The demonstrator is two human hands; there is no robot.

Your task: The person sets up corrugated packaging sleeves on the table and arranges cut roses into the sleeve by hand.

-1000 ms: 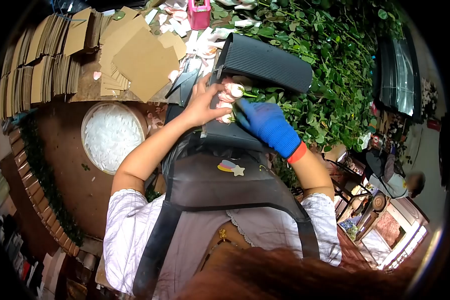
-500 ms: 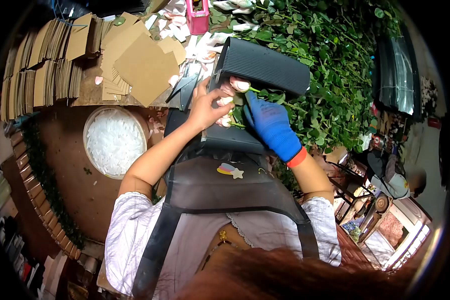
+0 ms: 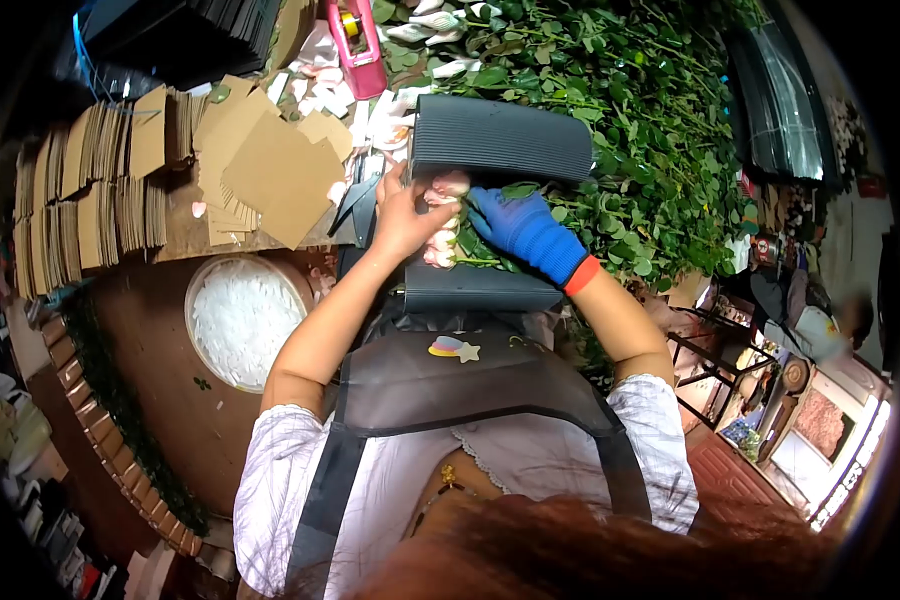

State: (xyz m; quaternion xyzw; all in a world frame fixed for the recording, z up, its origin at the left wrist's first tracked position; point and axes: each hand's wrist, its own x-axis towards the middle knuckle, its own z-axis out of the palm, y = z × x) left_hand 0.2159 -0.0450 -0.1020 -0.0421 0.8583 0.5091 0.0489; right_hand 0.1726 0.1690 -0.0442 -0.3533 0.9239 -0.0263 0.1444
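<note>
"Where are the pale pink roses (image 3: 441,246)?"

"Between black ribbed panels (image 3: 500,140), near green leafy stems (image 3: 640,150) on the worktop (image 3: 182,230). The bare left hand (image 3: 404,218) touches them, its grip wide."

"And the right hand (image 3: 523,232), gloved in blue, red-cuffed?"

"Just beside the blooms; whether its grip holds anything, I cannot tell."

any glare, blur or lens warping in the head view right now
head view: strong fisheye bending, black corners; the heap of white pieces at left looks nearly washed out; glare streaks on the wrapped dark sheets; reddish hair along the bottom looks soft
</note>
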